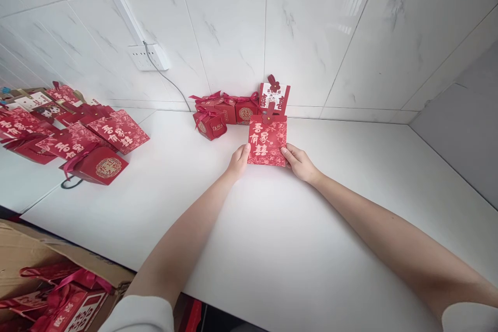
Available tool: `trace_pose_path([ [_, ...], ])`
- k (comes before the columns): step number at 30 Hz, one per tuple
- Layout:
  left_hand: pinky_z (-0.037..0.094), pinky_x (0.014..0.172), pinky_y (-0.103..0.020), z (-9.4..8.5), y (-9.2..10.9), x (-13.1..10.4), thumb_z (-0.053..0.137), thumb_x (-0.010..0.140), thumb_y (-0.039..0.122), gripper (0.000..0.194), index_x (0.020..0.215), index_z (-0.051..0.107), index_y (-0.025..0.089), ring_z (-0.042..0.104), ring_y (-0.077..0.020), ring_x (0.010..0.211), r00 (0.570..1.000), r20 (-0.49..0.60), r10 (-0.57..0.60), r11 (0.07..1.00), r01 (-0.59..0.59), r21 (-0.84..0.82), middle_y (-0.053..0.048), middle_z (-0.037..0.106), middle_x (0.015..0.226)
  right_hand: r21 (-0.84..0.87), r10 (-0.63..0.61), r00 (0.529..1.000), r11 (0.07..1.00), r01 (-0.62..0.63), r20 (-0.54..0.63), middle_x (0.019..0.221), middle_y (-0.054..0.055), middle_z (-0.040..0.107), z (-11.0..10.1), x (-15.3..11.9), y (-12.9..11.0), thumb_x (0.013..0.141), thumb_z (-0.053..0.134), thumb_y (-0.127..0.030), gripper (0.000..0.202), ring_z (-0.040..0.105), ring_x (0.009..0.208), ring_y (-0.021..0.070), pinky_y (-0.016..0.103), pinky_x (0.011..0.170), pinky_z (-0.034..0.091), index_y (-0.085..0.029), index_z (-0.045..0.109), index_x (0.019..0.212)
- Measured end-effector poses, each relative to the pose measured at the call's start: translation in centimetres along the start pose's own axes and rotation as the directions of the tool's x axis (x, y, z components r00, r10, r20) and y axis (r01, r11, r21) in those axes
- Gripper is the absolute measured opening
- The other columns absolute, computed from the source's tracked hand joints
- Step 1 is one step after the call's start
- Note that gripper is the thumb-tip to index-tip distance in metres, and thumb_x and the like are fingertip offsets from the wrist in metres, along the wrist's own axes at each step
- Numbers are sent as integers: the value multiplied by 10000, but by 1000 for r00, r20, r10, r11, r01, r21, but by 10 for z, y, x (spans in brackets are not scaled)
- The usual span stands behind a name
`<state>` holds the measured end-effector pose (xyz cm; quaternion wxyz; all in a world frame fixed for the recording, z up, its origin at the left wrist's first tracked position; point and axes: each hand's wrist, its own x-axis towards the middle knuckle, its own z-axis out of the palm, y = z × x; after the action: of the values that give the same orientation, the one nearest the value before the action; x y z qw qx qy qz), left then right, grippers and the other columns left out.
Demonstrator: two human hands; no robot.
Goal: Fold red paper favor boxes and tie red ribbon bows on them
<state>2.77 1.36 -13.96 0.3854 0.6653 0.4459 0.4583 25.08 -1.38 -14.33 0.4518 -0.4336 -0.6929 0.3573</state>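
A: Specify the items at far left.

B: A carton (19,249) at the lower left contains red packages (78,301). Beyond it, a pile of red bags and boxes (103,166) rests on the white table (167,181). A socket (148,57) is mounted on the tiled wall (229,26).

A: Specify the centre.

B: Ribboned boxes (210,124) stand clustered near the wall. The left hand (238,162) pinches the left edge of a red bag (268,140), thumb on the front face.

A: State the bag's position.

B: Between both hands, face toward the viewer, in front of a white-faced bag (274,96). Contact between the two bags cannot be determined.

A: And the right hand (299,162)?

B: It pinches the opposite edge near the lower corner, thumb in front, fingers mostly hidden behind.
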Motion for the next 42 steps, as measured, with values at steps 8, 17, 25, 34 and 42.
trace_pose_path([
  [8, 449, 913, -337, -1, 3, 0, 392, 919, 600, 474, 935, 607, 178, 587, -213, 987, 999, 14, 33, 998, -32, -48, -75, 661, 983, -74, 8, 1000, 997, -9, -15, 602, -18, 501, -1, 0, -1, 941, 354, -626, 426, 488, 577, 183, 338, 601, 419, -258, 389, 729],
  [17, 430, 811, -294, -2, 2, 1, 420, 914, 584, 416, 770, 479, 199, 513, -165, 829, 997, -6, 75, 997, -75, -28, -25, 554, 827, -157, -2, 1000, 988, -1, -21, 606, -15, 525, 0, -1, -2, 956, 344, -591, 400, 492, 592, 196, 341, 623, 407, -263, 362, 728],
  [25, 439, 887, -302, -2, -2, 2, 408, 918, 587, 427, 866, 558, 190, 561, -185, 943, 998, -22, 67, 998, -67, -8, -55, 627, 948, -149, 6, 1000, 989, -8, -17, 614, -19, 522, 0, 0, -2, 966, 351, -563, 386, 492, 606, 187, 334, 645, 402, -257, 368, 733],
  [34, 436, 949, -343, -1, 0, 1, 327, 942, 597, 534, 980, 643, 168, 600, -233, 1048, 999, -26, -26, 996, 28, 88, -94, 684, 1062, -55, 62, 997, 996, -65, -51, 630, -28, 504, 0, 0, 2, 940, 395, -591, 399, 503, 611, 173, 321, 639, 424, -252, 378, 731],
  [42, 417, 945, -338, 0, -1, 3, 490, 918, 474, 303, 942, 597, 192, 561, -214, 1042, 998, 26, -50, 981, 44, 188, -64, 629, 1036, 121, 179, 980, 978, -169, -83, 661, -28, 533, -4, 10, 18, 889, 450, -644, 416, 555, 574, 159, 315, 580, 476, -250, 432, 756],
])
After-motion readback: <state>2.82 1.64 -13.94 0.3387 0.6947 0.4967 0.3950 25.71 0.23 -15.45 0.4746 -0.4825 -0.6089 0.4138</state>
